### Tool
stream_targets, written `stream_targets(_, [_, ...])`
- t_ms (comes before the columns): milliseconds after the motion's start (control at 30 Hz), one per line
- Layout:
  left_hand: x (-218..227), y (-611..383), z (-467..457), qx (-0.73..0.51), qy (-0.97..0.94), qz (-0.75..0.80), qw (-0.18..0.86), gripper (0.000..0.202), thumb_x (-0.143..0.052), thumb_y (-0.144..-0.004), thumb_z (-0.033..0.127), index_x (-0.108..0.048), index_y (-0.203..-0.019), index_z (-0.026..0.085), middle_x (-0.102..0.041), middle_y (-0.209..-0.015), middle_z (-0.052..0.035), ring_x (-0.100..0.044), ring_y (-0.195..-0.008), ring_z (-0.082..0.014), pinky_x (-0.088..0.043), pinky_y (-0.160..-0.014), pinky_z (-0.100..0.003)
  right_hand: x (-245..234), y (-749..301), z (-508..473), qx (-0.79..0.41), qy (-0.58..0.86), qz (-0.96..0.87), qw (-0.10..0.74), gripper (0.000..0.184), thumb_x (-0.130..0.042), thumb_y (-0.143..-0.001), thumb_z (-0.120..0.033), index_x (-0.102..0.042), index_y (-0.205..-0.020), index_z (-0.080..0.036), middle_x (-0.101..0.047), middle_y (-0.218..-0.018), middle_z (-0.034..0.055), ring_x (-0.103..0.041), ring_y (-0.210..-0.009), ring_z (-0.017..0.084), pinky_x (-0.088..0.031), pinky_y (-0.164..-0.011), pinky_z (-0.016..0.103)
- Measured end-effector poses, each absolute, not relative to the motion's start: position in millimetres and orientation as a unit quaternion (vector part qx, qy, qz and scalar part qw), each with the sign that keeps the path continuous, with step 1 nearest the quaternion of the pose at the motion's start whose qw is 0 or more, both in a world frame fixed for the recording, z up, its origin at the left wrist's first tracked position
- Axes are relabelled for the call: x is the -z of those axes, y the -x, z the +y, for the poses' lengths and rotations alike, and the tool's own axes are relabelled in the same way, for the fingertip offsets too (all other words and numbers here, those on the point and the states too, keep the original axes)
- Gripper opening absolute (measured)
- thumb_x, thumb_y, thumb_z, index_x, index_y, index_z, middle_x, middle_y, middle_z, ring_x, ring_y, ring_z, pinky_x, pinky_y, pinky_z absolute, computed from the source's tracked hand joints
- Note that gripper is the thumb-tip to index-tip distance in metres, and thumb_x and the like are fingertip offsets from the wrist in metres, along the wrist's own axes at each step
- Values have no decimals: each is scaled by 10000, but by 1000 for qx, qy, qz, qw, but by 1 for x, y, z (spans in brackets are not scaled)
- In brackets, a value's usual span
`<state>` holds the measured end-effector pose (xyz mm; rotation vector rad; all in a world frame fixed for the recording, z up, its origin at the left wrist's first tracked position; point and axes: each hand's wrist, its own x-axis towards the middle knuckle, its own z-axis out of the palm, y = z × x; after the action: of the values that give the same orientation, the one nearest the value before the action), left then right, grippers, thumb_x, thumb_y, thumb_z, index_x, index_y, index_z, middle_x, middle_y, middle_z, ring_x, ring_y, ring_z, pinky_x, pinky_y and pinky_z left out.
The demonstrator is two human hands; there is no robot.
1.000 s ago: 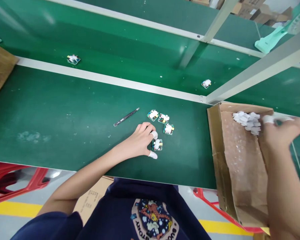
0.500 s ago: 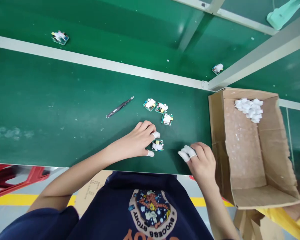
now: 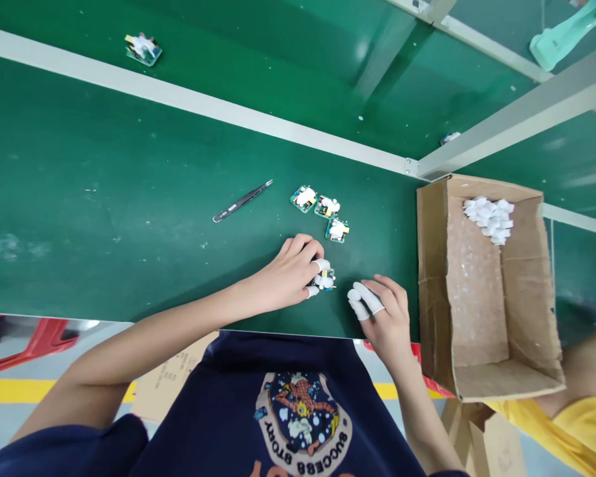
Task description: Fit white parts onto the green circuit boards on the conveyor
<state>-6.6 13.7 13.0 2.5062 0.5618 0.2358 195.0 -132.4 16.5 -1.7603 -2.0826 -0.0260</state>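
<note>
My left hand (image 3: 291, 273) has its white-cotted fingertips pinched around a small green circuit board (image 3: 324, 279) topped with white pieces, which it partly hides. My right hand (image 3: 381, 315) hovers on the belt just right of that board, its fingers curled together in white finger cots. I cannot see whether those fingers hold anything. Further up lie several similar boards, such as one (image 3: 304, 199), another (image 3: 326, 207) and a third (image 3: 337, 230). Black tweezers (image 3: 242, 201) rest to their left.
An open cardboard box (image 3: 433, 285) with white foam pieces (image 3: 487, 220) stands at the belt's right end. A grey rail (image 3: 193, 99) separates this green belt (image 3: 104, 165) from a farther one carrying a board (image 3: 143, 50). A co-worker's arm (image 3: 581, 371) shows at right.
My right hand has come from the box to the belt, close beside the near board. My left fingers have closed around that board. The view has shifted slightly.
</note>
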Motion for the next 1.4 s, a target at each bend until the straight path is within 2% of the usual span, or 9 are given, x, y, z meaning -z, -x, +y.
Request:
stream_targets(333, [-10, 5, 13, -97, -923, 226, 297, 207, -621, -792, 155, -591, -995, 134, -498, -1125, -104, -349, -1135, -284, -363, -891, -424, -30, -158, -102, -77, 642, -749, 149, 258, -486, -898, -124, -639, -1094, -192, -586, -1218, 131, -486, -1114, 300, -445, -900, 495])
stream_targets(467, [-10, 5, 12, -94, -919, 230, 306, 179, -622, -804, 167, -593, -977, 131, -499, -1115, -103, -357, -1130, -282, -363, -880, -424, -29, -168, -93, -227, 689, -651, 222, 228, -549, -907, -292, -627, -1107, -215, -609, -991, 68, -550, -837, 195, -486, -728, 342])
stream_targets(600, [-8, 5, 11, -93, -922, 229, 299, 126, -617, -791, 138, -600, -914, 116, -497, -1117, -110, -359, -1135, -287, -358, -883, -427, -29, -176, -78, -368, 719, -568, 158, 364, -612, -852, -425, -568, -1114, -176, -516, -635, -42, -436, -507, 120, -369, -516, 259])
stream_targets(733, [-13, 6, 12, -99, -925, 228, 286, 83, -613, -784, 143, -606, -861, 113, -506, -1106, -120, -371, -1123, -294, -359, -874, -438, -35, -175, -66, -407, 709, -571, 73, 308, -588, -842, -443, -538, -1022, -198, -470, -516, -72, -422, -453, 134, -291, -485, 255])
stream_targets(900, [-24, 9, 14, -131, -949, 178, 227, 51, -592, -765, 84, -617, -767, 128, -528, -1093, -116, -379, -1123, -299, -356, -864, -429, -34, -165, -64, -359, 727, -584, 34, 128, -562, -813, -311, -480, -795, -214, -525, -543, -36, -465, -465, 145, -261, -476, 251])
stream_targets(1000, [-24, 9, 12, -131, -954, 160, 214, 57, -603, -780, 93, -620, -748, 136, -545, -1057, -105, -393, -1104, -288, -363, -854, -420, -29, -169, -70, -364, 729, -574, 82, 139, -570, -821, -337, -518, -818, -208, -534, -533, -37, -497, -467, 144, -311, -480, 249])
stream_targets(1133, [-20, 9, 9, -132, -960, 159, 188, 80, -585, -820, 122, -630, -755, 129, -559, -1032, -101, -399, -1087, -284, -360, -845, -415, -24, -182, -75, -554, 650, -475, 212, 379, -514, -891, -477, -533, -1129, -182, -626, -606, -20, -581, -491, 137, -436, -474, 239])
stream_targets(1233, [-19, 9, 8, -134, -964, 154, 167, 123, -571, -835, 123, -629, -726, 124, -566, -1023, -101, -401, -1091, -285, -348, -849, -417, -24, -187, -73, -605, 630, -420, 247, 394, -546, -877, -496, -547, -1100, -171, -645, -605, -8, -600, -485, 132, -465, -452, 224])
stream_targets(1400, [-21, 8, 10, -123, -956, 186, 189, 73, -620, -833, 199, -646, -794, 143, -563, -1055, -102, -410, -1098, -294, -345, -842, -430, -27, -182, -64, -606, 649, -407, 214, 315, -597, -850, -438, -543, -1021, -178, -629, -533, -25, -571, -418, 118, -426, -397, 186])
